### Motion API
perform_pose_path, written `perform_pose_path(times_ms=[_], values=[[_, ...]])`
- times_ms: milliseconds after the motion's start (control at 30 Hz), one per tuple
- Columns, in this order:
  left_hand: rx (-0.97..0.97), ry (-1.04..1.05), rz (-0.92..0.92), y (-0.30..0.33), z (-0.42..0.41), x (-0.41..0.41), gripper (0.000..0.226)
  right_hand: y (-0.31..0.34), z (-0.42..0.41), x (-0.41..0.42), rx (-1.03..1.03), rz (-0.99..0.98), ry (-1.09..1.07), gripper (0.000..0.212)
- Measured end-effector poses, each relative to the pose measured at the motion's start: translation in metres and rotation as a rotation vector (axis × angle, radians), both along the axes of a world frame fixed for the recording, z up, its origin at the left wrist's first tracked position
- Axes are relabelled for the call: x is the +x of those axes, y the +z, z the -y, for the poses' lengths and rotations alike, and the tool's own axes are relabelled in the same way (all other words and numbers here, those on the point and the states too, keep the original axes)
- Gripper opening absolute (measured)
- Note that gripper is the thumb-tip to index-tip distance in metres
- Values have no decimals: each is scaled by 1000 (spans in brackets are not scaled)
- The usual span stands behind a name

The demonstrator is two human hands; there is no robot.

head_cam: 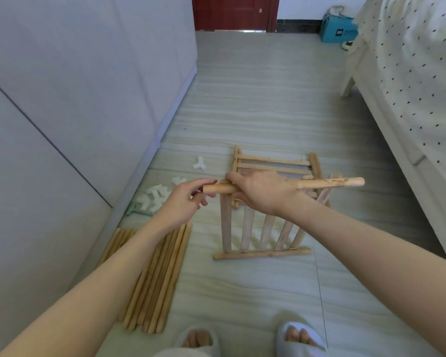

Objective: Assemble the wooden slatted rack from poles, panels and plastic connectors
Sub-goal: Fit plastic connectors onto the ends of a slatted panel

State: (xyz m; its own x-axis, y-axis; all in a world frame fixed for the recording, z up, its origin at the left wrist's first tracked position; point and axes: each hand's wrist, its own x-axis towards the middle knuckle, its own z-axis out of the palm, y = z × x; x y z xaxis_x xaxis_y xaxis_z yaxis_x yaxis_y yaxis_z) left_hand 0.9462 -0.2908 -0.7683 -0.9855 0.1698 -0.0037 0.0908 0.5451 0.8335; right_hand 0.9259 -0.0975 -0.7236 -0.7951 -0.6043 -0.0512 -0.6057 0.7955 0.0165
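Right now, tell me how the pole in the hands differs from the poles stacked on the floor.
The held pole is off the floor, lying crosswise; the stacked poles lie on the floor, running away from the person. The held pole is single, gripped by the right hand with the left hand at its end; the stacked poles are bundled side by side, untouched. Both are round, light wood.

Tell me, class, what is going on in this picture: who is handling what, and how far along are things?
A person standing in slippers holds a wooden pole level over the floor. The right hand grips its middle, and the left hand pinches its near end. Below lie slatted panels, not yet joined. A bundle of spare poles lies to the left, with white plastic connectors loose by the wall. The rack looks barely started.
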Motion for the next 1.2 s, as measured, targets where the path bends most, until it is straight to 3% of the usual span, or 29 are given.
perform_pose_path(times_ms=[100,200,367,533,667,767,900,967,1200], values=[[-163,82,41,-32,35,-14,38,-5,2,-26,-134,-39,-70,33],[-357,168,200,-81,67,-28,40,-12,0,-51,-279,-140,-111,33],[-480,185,406,-157,74,-57,46,-32,9,-76,-297,-190,-73,37],[-572,218,389,-193,67,-90,58,-37,6,-86,-360,-240,-115,43],[-595,331,376,-209,60,-112,45,-38,9,-94,-333,-242,-136,45],[-691,354,304,-212,56,-115,28,-40,8,-94,-290,-256,-141,45],[-885,302,181,-197,58,-112,26,-39,9,-84,-270,-233,-132,44],[-829,325,133,-183,60,-108,28,-37,9,-79,-296,-223,-115,42],[-51,545,82,-94,45,-61,30,-28,10,-35,-268,-97,-77,42]])
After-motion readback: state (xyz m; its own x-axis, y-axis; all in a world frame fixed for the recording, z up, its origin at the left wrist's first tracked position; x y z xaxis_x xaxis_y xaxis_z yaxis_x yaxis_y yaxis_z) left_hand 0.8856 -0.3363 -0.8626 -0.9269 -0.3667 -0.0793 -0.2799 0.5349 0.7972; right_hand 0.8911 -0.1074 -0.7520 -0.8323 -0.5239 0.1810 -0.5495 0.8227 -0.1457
